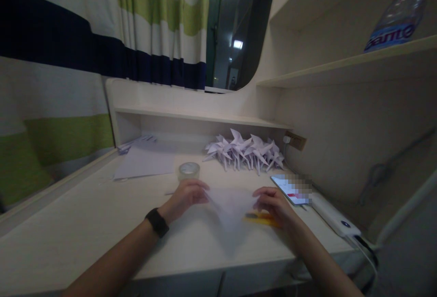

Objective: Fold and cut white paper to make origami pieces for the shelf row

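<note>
A sheet of white paper (231,206), blurred by motion and pointing downward like a triangle, is held up over the desk between both hands. My left hand (190,193), with a black watch on its wrist, pinches the paper's left corner. At the opposite corner, my right hand (271,201) closes its fingers on the paper. Under and beside the right hand lies a yellow-orange tool (262,219), partly hidden, its kind unclear. Just behind the left hand sits a roll of clear tape (189,170).
Several folded paper pinwheels (244,149) are heaped at the back of the desk (102,228). White paper sheets (146,158) lie at back left. A phone (290,190) and a white power strip (332,215) lie right. A water bottle (398,14) stands on the upper shelf (358,62).
</note>
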Action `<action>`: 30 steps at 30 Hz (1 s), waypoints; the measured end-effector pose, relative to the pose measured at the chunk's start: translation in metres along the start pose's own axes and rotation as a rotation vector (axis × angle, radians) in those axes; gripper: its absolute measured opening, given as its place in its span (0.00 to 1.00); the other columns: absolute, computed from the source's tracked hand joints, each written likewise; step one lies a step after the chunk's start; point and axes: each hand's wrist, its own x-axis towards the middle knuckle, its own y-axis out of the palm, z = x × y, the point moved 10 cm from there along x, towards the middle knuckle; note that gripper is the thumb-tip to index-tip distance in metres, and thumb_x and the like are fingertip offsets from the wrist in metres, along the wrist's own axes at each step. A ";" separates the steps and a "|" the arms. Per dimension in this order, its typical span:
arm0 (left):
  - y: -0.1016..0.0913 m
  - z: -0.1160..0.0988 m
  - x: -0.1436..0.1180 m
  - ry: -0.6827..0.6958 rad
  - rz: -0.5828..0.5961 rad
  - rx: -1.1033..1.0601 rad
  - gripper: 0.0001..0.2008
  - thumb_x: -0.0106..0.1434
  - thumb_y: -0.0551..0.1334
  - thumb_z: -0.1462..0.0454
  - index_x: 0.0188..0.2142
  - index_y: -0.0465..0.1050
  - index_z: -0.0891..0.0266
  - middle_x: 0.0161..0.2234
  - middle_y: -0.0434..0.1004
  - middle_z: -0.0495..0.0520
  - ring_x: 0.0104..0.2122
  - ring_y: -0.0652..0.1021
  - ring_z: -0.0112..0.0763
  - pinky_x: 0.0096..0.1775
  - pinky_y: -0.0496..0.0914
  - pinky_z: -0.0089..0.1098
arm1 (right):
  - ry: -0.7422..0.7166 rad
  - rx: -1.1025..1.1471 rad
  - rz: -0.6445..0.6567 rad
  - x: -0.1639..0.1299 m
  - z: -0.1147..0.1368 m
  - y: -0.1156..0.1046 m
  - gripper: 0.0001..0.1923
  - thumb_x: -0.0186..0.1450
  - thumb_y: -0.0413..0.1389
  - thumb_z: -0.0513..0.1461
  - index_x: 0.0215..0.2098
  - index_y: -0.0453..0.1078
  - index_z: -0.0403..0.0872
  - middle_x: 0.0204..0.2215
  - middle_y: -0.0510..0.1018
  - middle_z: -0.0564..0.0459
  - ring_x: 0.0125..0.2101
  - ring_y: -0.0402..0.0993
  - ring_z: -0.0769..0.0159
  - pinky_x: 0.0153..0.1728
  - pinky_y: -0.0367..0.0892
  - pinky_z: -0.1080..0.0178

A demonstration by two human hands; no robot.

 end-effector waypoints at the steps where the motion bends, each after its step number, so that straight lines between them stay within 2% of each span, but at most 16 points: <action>1: 0.001 0.000 -0.001 0.001 0.009 0.005 0.07 0.52 0.67 0.64 0.28 0.77 0.66 0.29 0.77 0.55 0.30 0.78 0.33 0.37 0.74 0.36 | -0.016 -0.035 0.012 -0.001 0.002 0.000 0.08 0.49 0.63 0.39 0.28 0.76 0.44 0.18 0.76 0.53 0.21 0.71 0.68 0.26 0.66 0.66; 4: 0.003 -0.002 -0.001 0.030 0.009 0.115 0.10 0.55 0.66 0.59 0.27 0.76 0.67 0.29 0.77 0.56 0.30 0.78 0.32 0.35 0.74 0.35 | -0.084 -0.150 0.052 -0.003 0.010 0.002 0.08 0.50 0.61 0.39 0.29 0.77 0.45 0.23 0.77 0.52 0.25 0.73 0.66 0.30 0.67 0.64; 6: 0.003 -0.003 -0.001 0.058 -0.002 0.239 0.12 0.53 0.68 0.57 0.27 0.75 0.66 0.28 0.77 0.55 0.29 0.77 0.32 0.34 0.73 0.33 | -0.134 -0.206 0.088 -0.005 0.017 0.006 0.07 0.52 0.59 0.39 0.28 0.77 0.46 0.25 0.78 0.51 0.28 0.73 0.65 0.33 0.67 0.64; 9: 0.002 -0.002 0.002 0.101 -0.012 0.398 0.14 0.50 0.71 0.57 0.27 0.73 0.65 0.26 0.75 0.52 0.25 0.76 0.30 0.29 0.72 0.31 | -0.162 -0.285 0.212 -0.008 0.022 0.022 0.07 0.54 0.58 0.41 0.26 0.76 0.45 0.26 0.77 0.51 0.30 0.72 0.63 0.35 0.65 0.64; 11: 0.001 -0.002 0.003 0.131 -0.015 0.467 0.14 0.49 0.71 0.57 0.28 0.71 0.65 0.24 0.74 0.50 0.23 0.75 0.28 0.27 0.70 0.29 | -0.148 -0.351 0.290 -0.009 0.020 0.033 0.10 0.56 0.58 0.43 0.25 0.75 0.44 0.25 0.75 0.51 0.29 0.70 0.64 0.33 0.64 0.65; 14: 0.003 -0.004 0.003 0.161 0.000 0.551 0.15 0.49 0.71 0.58 0.31 0.71 0.65 0.24 0.73 0.48 0.21 0.73 0.26 0.24 0.67 0.26 | -0.147 -0.478 0.302 -0.003 0.018 0.041 0.15 0.57 0.60 0.47 0.23 0.70 0.43 0.21 0.70 0.55 0.24 0.64 0.70 0.26 0.59 0.68; 16: 0.006 -0.006 0.002 0.171 0.017 0.610 0.16 0.49 0.71 0.59 0.34 0.72 0.65 0.25 0.73 0.48 0.21 0.72 0.25 0.23 0.66 0.26 | -0.129 -0.568 0.330 0.001 0.014 0.049 0.17 0.57 0.61 0.49 0.28 0.70 0.43 0.20 0.68 0.57 0.21 0.60 0.72 0.23 0.55 0.70; 19: 0.012 -0.007 0.000 0.172 0.049 0.667 0.17 0.48 0.71 0.60 0.36 0.74 0.66 0.29 0.75 0.50 0.22 0.72 0.25 0.24 0.65 0.26 | -0.054 -0.649 0.441 0.005 0.003 0.068 0.18 0.57 0.60 0.50 0.35 0.73 0.42 0.23 0.71 0.55 0.22 0.61 0.72 0.23 0.55 0.69; 22: 0.016 -0.005 0.000 0.145 0.079 0.689 0.15 0.49 0.70 0.59 0.35 0.76 0.66 0.29 0.76 0.52 0.23 0.72 0.25 0.26 0.66 0.26 | -0.006 -0.672 0.500 0.005 -0.002 0.084 0.17 0.57 0.61 0.48 0.26 0.73 0.40 0.20 0.70 0.55 0.22 0.61 0.72 0.24 0.56 0.69; 24: 0.018 -0.006 -0.001 0.145 0.100 0.691 0.14 0.51 0.69 0.58 0.33 0.77 0.66 0.29 0.77 0.53 0.24 0.73 0.26 0.27 0.66 0.26 | 0.026 -0.652 0.490 0.006 -0.003 0.089 0.17 0.55 0.61 0.47 0.22 0.71 0.40 0.18 0.68 0.56 0.21 0.60 0.72 0.23 0.56 0.69; 27: 0.026 -0.009 -0.006 0.145 0.203 0.702 0.13 0.54 0.67 0.56 0.30 0.78 0.66 0.28 0.78 0.54 0.28 0.74 0.29 0.30 0.67 0.27 | 0.073 -0.615 0.475 0.006 -0.006 0.093 0.15 0.54 0.62 0.45 0.21 0.71 0.40 0.17 0.68 0.57 0.19 0.59 0.74 0.22 0.55 0.69; 30: 0.040 0.002 -0.016 0.021 0.424 0.715 0.15 0.55 0.66 0.54 0.29 0.79 0.66 0.24 0.76 0.52 0.24 0.73 0.28 0.27 0.66 0.26 | 0.102 -0.644 0.521 0.004 -0.013 0.097 0.14 0.53 0.63 0.44 0.21 0.73 0.40 0.16 0.67 0.58 0.18 0.58 0.75 0.20 0.53 0.70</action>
